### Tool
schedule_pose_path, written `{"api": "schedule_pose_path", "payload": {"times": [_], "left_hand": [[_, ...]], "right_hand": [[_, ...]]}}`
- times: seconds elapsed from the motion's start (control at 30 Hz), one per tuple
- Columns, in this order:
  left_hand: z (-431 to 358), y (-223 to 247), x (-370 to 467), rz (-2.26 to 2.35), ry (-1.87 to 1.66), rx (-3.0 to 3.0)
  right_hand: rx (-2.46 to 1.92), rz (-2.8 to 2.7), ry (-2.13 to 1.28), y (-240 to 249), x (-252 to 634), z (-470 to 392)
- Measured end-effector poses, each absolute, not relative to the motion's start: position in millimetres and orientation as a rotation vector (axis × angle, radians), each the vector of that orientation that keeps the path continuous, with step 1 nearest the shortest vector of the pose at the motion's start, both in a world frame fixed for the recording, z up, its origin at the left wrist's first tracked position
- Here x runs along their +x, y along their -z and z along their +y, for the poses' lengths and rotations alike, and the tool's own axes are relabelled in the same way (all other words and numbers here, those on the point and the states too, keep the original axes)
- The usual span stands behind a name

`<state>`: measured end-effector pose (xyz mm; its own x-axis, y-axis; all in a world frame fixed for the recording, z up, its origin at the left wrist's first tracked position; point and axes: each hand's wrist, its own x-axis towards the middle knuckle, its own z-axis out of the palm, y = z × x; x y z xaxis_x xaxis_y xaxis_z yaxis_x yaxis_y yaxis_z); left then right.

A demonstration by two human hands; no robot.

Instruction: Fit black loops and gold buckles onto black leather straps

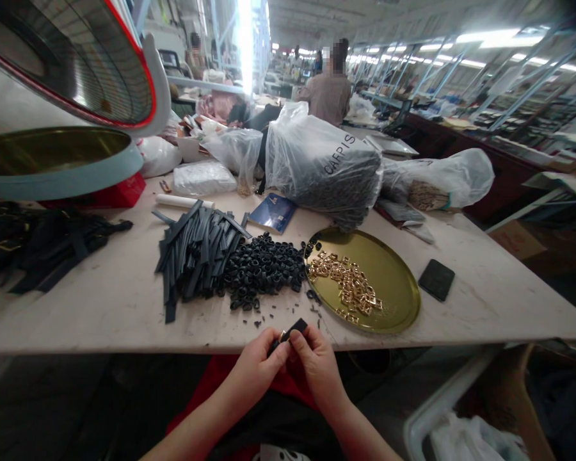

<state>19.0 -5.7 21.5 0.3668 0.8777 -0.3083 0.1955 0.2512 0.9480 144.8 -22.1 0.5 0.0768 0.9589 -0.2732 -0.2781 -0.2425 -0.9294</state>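
Observation:
Just off the table's front edge, my left hand point(267, 351) and my right hand point(315, 353) meet, both closed on one dark strap point(297, 326). A small gold buckle point(282, 335) shows on the strap by my left fingers; the part inside my palms is hidden. Beyond the hands lies a heap of small black loops point(266, 266). To its left is a pile of flat dark straps point(196, 246). On the right, a round gold tray point(398, 282) holds many gold buckles point(352, 282).
A black phone-like slab point(436, 280) lies right of the tray. Behind are a blue booklet point(272, 213), a white roll point(182, 202) and a full plastic bag point(324, 160). Finished-looking straps point(52, 246) and a large fan point(72, 57) stand left. A person point(327, 89) is further back.

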Motion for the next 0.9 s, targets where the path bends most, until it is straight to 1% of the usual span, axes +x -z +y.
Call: {"api": "schedule_pose_path", "payload": {"times": [0.17,0.3,0.6,0.73,0.8,0.9], "left_hand": [[-8,-29,21,1.093,-0.548,1.011],[-7,-34,25,1.121,-0.507,0.891],[-5,-32,27,1.221,-0.517,0.892],[-3,-23,25,1.227,-0.531,0.96],[-2,-18,23,1.236,-0.56,1.047],[0,-17,17,1.218,-0.504,1.164]], "right_hand": [[-1.241,-0.731,-1.521,3,147,-28],[-1.276,-0.758,-1.502,6,145,-27],[-1.515,-1.032,-1.191,11,148,-22],[-1.571,-1.205,-1.03,11,152,-23],[-1.532,-1.233,-1.097,11,155,-22],[-1.411,-1.054,-1.422,10,159,-18]]}}
